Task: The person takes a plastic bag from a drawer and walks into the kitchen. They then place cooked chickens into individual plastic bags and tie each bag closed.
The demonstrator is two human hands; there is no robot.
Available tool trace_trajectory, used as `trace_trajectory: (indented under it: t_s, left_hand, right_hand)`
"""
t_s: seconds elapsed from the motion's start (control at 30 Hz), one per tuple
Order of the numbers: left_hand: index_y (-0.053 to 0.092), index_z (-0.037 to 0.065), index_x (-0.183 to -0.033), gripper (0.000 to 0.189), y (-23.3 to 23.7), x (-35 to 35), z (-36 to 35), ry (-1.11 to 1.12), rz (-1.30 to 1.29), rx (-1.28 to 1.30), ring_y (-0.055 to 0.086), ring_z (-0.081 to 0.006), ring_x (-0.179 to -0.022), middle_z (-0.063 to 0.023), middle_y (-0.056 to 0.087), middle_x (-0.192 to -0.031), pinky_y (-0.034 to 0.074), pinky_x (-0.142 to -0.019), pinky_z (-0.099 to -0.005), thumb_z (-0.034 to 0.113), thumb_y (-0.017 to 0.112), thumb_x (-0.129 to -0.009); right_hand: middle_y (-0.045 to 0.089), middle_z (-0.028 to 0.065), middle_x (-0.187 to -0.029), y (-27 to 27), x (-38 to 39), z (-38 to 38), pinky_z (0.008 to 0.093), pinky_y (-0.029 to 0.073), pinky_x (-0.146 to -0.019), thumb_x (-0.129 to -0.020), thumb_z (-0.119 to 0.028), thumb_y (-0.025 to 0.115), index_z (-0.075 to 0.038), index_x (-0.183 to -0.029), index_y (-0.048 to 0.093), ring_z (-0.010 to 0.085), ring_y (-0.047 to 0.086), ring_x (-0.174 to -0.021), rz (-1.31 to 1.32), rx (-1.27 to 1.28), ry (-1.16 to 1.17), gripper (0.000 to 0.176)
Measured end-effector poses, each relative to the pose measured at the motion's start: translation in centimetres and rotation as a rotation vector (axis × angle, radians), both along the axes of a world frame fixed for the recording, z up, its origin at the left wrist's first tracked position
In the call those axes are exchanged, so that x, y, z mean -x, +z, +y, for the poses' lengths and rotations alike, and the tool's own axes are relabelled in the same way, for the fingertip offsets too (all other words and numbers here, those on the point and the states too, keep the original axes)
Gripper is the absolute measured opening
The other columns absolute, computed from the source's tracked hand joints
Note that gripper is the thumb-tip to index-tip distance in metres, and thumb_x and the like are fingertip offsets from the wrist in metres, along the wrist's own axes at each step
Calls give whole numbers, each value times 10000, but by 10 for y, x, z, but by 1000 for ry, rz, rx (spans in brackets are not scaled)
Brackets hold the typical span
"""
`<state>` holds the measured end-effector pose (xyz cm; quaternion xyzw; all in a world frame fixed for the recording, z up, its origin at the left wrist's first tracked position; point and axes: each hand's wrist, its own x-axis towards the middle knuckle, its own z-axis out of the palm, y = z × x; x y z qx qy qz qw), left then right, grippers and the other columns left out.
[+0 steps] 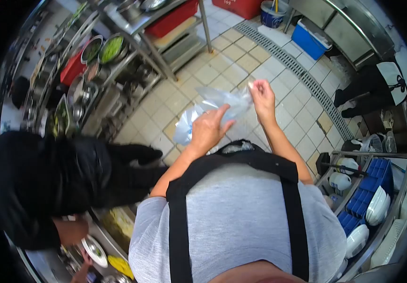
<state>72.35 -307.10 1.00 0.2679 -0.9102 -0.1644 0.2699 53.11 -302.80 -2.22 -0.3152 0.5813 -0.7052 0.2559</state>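
Observation:
A clear plastic bag (227, 101) hangs in front of my chest, above the tiled floor. My right hand (262, 96) pinches its upper right corner between thumb and fingers. Over the bag's left part lies my left hand (209, 128), back up, with thumb and index finger apart; whether its other fingers grip the plastic is hidden. The bag looks crumpled and thin, and its left side reflects bluish light.
On the left are a steel rack (132, 59) with bowls and a person in black (71, 174); their hand is near a white plate (95, 251). Another person (368, 89) stands at right. Blue crates (368, 188) sit on a lower-right shelf.

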Motion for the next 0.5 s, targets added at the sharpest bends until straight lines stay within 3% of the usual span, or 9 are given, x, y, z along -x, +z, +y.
trace_trajectory:
  t_s: [0.07, 0.2, 0.33, 0.37, 0.5]
  left_hand:
    - [651, 89, -985, 274, -10, 48, -44, -28, -128, -49, 641, -314, -747, -128, 668, -845, 505, -641, -381, 256, 705, -775]
    - [686, 56, -869, 199, -37, 139, -128, -72, 146, -268, 646, -308, -768, -125, 674, -840, 501, -671, -392, 245, 632, -835]
    - [690, 45, -926, 229, -25, 214, -205, 70, 186, -656, 650, -337, -809, -169, 674, -842, 499, -715, -377, 246, 602, -859]
    - [689, 47, -939, 238, -27, 232, -225, 53, 158, -624, 651, -341, -820, -176, 673, -841, 499, -725, -381, 253, 607, -854]
    - [689, 62, -992, 259, -48, 278, -296, 67, 45, -611, 647, -355, -869, -193, 670, -875, 496, -767, -398, 254, 630, -829]
  right_hand:
    - [549, -15, -792, 1, 29, -21, 206, 435, -598, -926, -169, 569, -60, -930, 522, 57, 515, -681, -139, -37, 3, 119]
    - [590, 23, -827, 1, 105, -68, 266, 508, -619, -952, -206, 505, -85, -1000, 492, 121, 594, -693, -406, -44, 7, 131]
    - [598, 29, -877, -4, 199, -138, 288, 523, -673, -952, -174, 485, -86, -1069, 469, 148, 613, -753, -663, -36, -2, 147]
    - [596, 28, -883, -3, 219, -161, 286, 519, -679, -951, -167, 485, -84, -1078, 469, 147, 609, -763, -735, -17, 9, 152]
    - [568, 3, -877, -12, 285, -266, 254, 470, -652, -944, -147, 509, -78, -1061, 505, 113, 556, -749, -559, -15, -39, 136]
